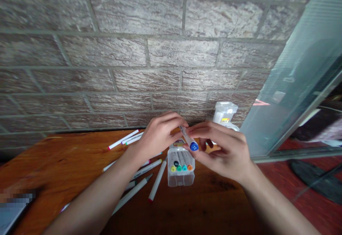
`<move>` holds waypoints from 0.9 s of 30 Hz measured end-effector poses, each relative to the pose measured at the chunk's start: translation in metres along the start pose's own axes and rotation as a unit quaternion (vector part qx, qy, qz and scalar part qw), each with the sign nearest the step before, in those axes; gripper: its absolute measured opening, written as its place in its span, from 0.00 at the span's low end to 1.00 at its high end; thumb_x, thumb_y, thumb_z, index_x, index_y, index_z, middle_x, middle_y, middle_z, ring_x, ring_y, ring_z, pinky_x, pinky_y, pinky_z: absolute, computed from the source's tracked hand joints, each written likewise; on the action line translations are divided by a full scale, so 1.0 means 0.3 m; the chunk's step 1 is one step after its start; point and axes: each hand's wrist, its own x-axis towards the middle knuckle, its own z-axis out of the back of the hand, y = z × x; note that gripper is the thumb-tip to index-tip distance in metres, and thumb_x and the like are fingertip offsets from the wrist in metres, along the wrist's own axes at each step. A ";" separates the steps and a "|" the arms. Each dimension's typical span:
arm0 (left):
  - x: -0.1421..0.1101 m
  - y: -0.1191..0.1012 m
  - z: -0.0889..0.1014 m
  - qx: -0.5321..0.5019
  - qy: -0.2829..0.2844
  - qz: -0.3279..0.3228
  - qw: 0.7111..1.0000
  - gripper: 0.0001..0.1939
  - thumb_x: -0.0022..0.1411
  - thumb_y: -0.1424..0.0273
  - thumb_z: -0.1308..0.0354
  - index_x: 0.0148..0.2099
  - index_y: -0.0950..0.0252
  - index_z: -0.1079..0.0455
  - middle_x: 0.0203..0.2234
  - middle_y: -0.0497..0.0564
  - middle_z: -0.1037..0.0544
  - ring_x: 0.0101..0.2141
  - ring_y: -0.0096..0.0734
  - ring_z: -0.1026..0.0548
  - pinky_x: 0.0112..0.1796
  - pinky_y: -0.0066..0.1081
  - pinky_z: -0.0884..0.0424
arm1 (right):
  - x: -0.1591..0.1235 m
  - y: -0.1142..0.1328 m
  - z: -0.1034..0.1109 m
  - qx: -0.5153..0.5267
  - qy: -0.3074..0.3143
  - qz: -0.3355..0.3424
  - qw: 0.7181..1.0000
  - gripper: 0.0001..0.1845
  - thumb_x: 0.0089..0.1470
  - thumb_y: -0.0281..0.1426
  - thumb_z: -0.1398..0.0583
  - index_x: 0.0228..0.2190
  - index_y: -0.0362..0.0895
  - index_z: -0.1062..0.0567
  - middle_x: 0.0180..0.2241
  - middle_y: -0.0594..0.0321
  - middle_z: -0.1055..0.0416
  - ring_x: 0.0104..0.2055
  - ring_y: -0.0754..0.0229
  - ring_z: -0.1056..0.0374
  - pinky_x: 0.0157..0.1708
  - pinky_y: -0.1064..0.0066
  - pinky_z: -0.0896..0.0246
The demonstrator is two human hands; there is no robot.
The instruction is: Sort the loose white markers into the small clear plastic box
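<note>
Both hands meet above a clear plastic marker case (181,176) on a wooden table (80,170). My left hand (158,133) pinches the far end of a white marker with a blue cap (189,141). My right hand (223,149) grips the same marker near its blue cap end. Fingers of both hands are closed round it. The case below lies on its side with three or so markers inside, their coloured caps facing me. Several loose white markers (149,172) lie on the table left of the case, some under my left forearm.
A brick wall (160,49) rises right behind the table. A second clear plastic container (224,113) stands behind my right hand. A frosted glass panel (299,85) closes off the right side. A grey flat object (10,213) lies at the table's near left corner.
</note>
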 end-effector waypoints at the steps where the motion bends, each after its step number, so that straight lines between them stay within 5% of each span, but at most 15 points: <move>1: -0.001 0.004 -0.001 0.003 0.001 -0.003 1.000 0.03 0.70 0.76 0.35 0.44 0.65 0.22 0.39 0.51 0.16 0.42 0.35 0.18 0.45 0.34 0.23 | -0.007 -0.001 -0.005 0.000 -0.014 -0.001 1.000 0.11 0.59 0.21 0.31 0.43 0.42 0.20 0.40 0.54 0.17 0.28 0.63 0.26 0.25 0.72 0.29; 27: -0.022 0.036 -0.027 0.039 0.034 -0.021 0.998 0.07 0.69 0.74 0.31 0.48 0.65 0.22 0.41 0.52 0.15 0.43 0.38 0.17 0.45 0.36 0.21 | -0.087 -0.018 -0.035 -0.017 -0.080 -0.020 0.996 0.14 0.57 0.21 0.28 0.44 0.45 0.19 0.41 0.54 0.15 0.37 0.55 0.18 0.31 0.68 0.23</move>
